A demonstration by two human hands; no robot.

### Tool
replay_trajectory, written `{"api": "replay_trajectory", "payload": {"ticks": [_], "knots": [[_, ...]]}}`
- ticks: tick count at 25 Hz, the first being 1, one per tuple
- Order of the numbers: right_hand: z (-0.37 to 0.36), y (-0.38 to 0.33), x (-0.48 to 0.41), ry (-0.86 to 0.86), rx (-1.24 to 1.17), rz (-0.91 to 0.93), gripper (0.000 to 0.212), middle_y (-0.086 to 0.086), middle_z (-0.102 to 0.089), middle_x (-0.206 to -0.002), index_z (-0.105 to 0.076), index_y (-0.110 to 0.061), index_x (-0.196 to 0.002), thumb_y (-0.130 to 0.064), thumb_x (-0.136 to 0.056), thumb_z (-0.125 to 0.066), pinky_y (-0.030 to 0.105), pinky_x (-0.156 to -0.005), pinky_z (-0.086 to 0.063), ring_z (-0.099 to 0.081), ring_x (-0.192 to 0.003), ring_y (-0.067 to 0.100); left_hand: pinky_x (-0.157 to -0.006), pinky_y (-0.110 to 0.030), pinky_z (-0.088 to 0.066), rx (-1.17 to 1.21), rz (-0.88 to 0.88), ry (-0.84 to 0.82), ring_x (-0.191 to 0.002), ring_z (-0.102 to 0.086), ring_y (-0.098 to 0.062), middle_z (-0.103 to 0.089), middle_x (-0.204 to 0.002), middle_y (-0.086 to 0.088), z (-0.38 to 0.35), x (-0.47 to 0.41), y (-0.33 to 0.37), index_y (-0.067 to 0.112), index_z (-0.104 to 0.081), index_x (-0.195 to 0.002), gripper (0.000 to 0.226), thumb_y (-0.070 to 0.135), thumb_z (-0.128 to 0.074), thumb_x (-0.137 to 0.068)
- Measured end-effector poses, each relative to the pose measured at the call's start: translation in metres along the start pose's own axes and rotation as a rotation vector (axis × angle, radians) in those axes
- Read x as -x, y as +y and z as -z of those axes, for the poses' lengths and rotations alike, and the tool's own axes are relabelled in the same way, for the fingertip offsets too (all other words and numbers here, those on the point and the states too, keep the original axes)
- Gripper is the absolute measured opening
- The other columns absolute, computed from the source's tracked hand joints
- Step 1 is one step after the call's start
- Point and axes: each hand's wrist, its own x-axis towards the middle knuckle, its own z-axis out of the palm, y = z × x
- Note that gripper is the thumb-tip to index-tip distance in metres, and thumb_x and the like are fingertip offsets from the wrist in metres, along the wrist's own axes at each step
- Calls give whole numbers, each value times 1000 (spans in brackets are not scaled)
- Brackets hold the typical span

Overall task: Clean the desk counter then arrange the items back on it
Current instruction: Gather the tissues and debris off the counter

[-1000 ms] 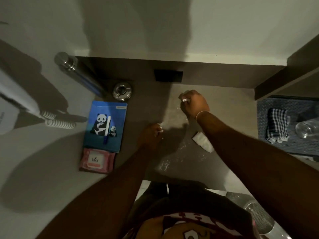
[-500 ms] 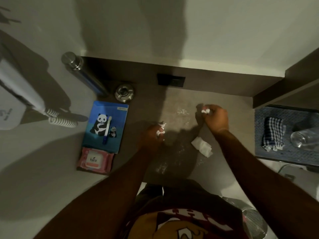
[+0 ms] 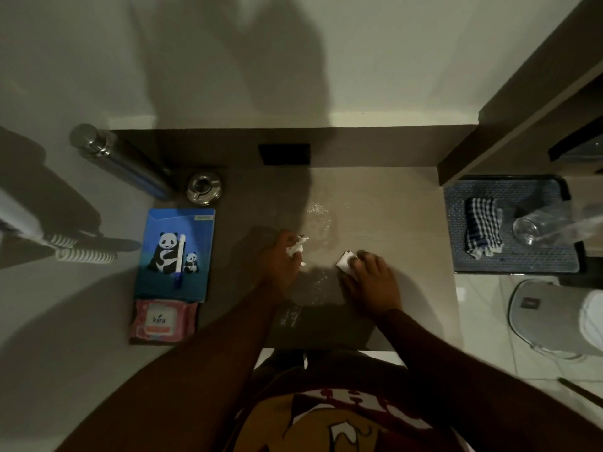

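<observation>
A brown desk counter [image 3: 391, 203] carries wet streaks and white specks in its middle. My left hand [image 3: 282, 259] is closed around crumpled white tissue scraps [image 3: 296, 247] just above the counter. My right hand [image 3: 372, 282] presses its fingers down on a folded white tissue [image 3: 345, 264] lying flat on the counter. At the counter's left side lie a blue panda folder [image 3: 192, 230] with a pen [image 3: 179, 261] on it and a pink wipes pack [image 3: 161, 319].
A steel bottle [image 3: 120, 159] and a round metal ashtray [image 3: 204, 187] stand at the back left. A black socket plate [image 3: 284, 154] sits on the back wall. To the right, a dark tray [image 3: 515, 265] holds a checked cloth [image 3: 483, 230] and a glass [image 3: 530, 226].
My right hand moved from the back of the counter toward me and came down on the folded tissue. My left hand stayed nearly in place, still holding the scraps.
</observation>
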Motion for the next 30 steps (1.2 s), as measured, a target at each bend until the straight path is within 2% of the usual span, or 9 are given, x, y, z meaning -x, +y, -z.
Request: {"api": "replay_trajectory", "payload": {"ticks": [5, 8, 10, 15, 20, 22, 25, 27, 30], "knots": [[12, 1, -21, 28, -78, -26, 43, 15, -57, -144, -57, -10, -144, -34, -111, -44, 38, -101, -49, -57, -125, 31, -86, -53, -60, 320, 52, 90, -98, -70, -36, -68, -117, -22, -10, 18, -7, 11, -57, -123, 31, 10, -67, -93], [18, -8, -26, 204, -701, -278, 22, 11, -70, -113, -63, -13, -124, -23, -105, -59, 44, -91, -58, -68, -101, 32, -74, -43, -60, 502, 103, 183, -82, -66, -28, -69, -107, -24, -16, 23, -2, -3, -58, -118, 26, 1, -67, -93], [20, -22, -30, 234, -1154, -475, 22, 12, -73, -106, -61, -14, -124, -18, -103, -65, 44, -87, -61, -73, -95, 32, -65, -32, -58, 596, 149, 209, -75, -66, -19, -70, -96, -12, -21, 26, 6, 4, -62, -108, 18, 0, -68, -91], [22, -64, -26, -205, -1868, -605, 37, 27, -65, -116, -66, 4, -131, -13, -100, -55, 48, -94, -49, -65, -96, 36, -91, -40, -60, 769, 232, 133, -97, -74, -28, -76, -110, -16, -30, 40, 30, 5, -71, -111, 23, 8, -74, -88], [39, -89, 14, -410, -2314, -549, 34, 14, -69, -92, -65, -5, -103, -23, -95, -38, 23, -93, -53, -71, -76, 24, -88, -43, -62, 587, 72, 108, -96, -75, -29, -78, -101, -10, -30, 77, 38, 9, -76, -103, 19, 14, -79, -85], [44, -93, 35, -386, -2316, -529, 30, 8, -69, -80, -63, -12, -89, -36, -98, -48, 23, -88, -56, -70, -68, 21, -87, -38, -62, 477, -18, 108, -93, -75, -23, -78, -101, -5, -30, 101, 34, 12, -77, -101, 18, 19, -79, -84], [33, -89, 76, -247, -1939, -599, 35, 13, -70, -91, -70, -14, -103, -47, -102, -57, 37, -84, -56, -68, -84, 28, -67, -21, -52, 63, -187, 129, -78, -66, -6, -78, -93, 10, -40, 145, 18, 29, -78, -99, 19, 40, -72, -85], [15, -80, 111, -120, -1716, -727, 23, 17, -65, -100, -70, -14, -103, -37, -100, -63, 41, -86, -53, -63, -89, 29, -74, -26, -42, -187, -347, 124, -82, -56, -9, -75, -93, 13, -59, 176, 6, 35, -77, -91, 16, 42, -63, -86], [-11, -60, 166, 37, -1562, -919, 14, 13, -67, -89, -68, -14, -86, -23, -97, -68, 32, -71, -56, -65, -74, 24, -95, -39, -38, -243, -459, -31, -101, -54, -19, -67, -105, 11, -97, 217, -8, 31, -77, -92, 21, 35, -57, -87]]}}
